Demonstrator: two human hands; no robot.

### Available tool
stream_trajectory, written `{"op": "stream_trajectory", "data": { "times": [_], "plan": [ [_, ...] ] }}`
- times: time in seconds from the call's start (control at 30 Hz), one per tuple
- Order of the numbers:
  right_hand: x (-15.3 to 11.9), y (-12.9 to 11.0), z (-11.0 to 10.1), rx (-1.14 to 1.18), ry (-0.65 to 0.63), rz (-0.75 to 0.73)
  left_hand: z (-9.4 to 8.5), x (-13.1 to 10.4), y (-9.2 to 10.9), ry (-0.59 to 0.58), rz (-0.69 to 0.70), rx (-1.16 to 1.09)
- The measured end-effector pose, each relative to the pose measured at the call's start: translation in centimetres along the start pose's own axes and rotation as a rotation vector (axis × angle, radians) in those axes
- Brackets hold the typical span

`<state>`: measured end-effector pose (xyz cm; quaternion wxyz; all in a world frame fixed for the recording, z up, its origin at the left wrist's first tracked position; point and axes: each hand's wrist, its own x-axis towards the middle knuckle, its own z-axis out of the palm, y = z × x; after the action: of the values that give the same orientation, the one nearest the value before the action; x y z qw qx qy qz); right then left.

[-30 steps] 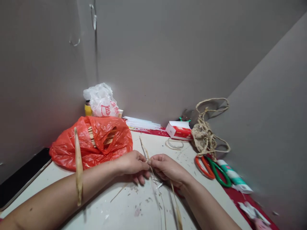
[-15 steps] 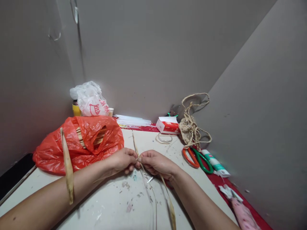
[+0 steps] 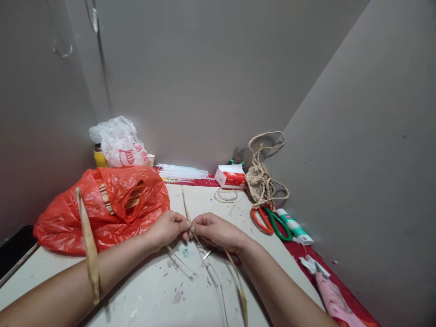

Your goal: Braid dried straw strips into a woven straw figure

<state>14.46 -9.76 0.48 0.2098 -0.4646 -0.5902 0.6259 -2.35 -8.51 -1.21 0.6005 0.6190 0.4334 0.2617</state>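
The left hand (image 3: 168,230) is pinched narrow on a thin, tan plant-fibre strand (image 3: 185,202) near the middle of the white worktop (image 3: 150,290). The strand's long axis runs from the far edge to the fingertips, leaning slightly left at its far end. The right hand (image 3: 216,231), equally near, pinches it from the other side, fingertips touching or nearly touching the left's.

Around them, from the left: a crumpled red plastic bag (image 3: 81,186) covers the far left corner. A broad, pale, pointed husk strip (image 3: 87,245) crosses over the left forearm; what holds it there cannot be told. Loose fibres trail below the hands toward the near edge, likely to tangle. Red-handled metal scissors (image 3: 206,255) lie partly hidden beneath the right hand, seemingly the closest obstacle. A flat, pale ring-shaped coil (image 3: 225,196) lies by the far edge; orange-and-green-handled scissors (image 3: 282,225) lie at the right edge.
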Motion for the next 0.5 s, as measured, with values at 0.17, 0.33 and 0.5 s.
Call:
{"op": "stream_trajectory", "data": {
  "times": [0.17, 0.33, 0.5],
  "plan": [
    [0.0, 0.4, -0.1, -0.064, -0.003, 0.004, 0.1, -0.1, 0.3, 0.080, -0.034, 0.044],
    [-0.6, -0.3, -0.4, -0.225, 0.118, 0.049, 0.2, -0.3, 0.8, 0.130, -0.057, 0.045],
    [-1.5, -1.9, 1.1, -0.472, 0.082, 0.029, 0.5, -0.4, 0.7, 0.148, -0.076, -0.075]
  ]
}}
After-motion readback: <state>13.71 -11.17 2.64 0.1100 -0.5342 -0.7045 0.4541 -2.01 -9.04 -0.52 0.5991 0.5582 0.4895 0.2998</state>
